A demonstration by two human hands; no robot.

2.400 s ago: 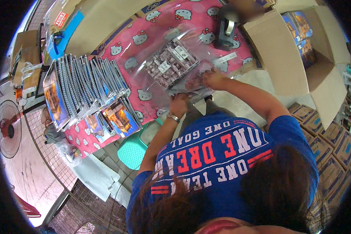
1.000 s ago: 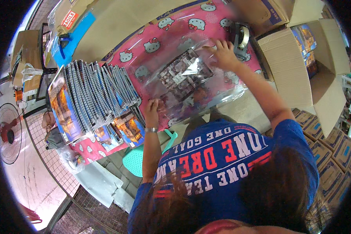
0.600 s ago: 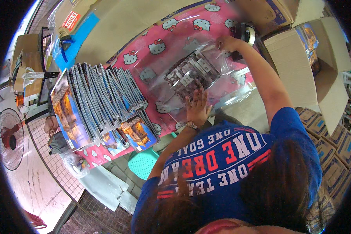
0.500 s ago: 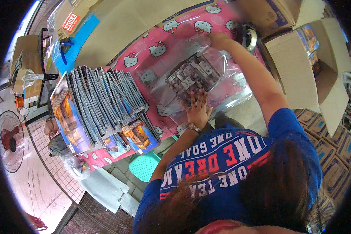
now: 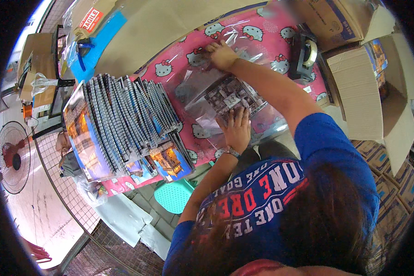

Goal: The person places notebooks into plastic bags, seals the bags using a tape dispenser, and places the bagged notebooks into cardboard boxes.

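A thin, dark item printed with small pictures, perhaps a notebook or calendar, lies tilted on the pink table cover. Loose clear plastic film spreads around and partly over it. My left hand, with a watch on its wrist, lies flat with fingers spread on the near edge of the printed item. My right hand reaches past the item's far side, its fingers bent and closed on the plastic film. The fingertips partly hide what they pinch. To the left stand close rows of spiral-bound notebooks, several with colourful covers.
A black tape dispenser stands at the right of the pink table cover. Beyond it is an open carton. A turquoise stool sits below the table edge. Left are a fan and a wire rack.
My right hand has moved left across the far side of the printed item, drawing plastic film along. My left hand stays flat near the item's close edge. The view has shifted slightly.
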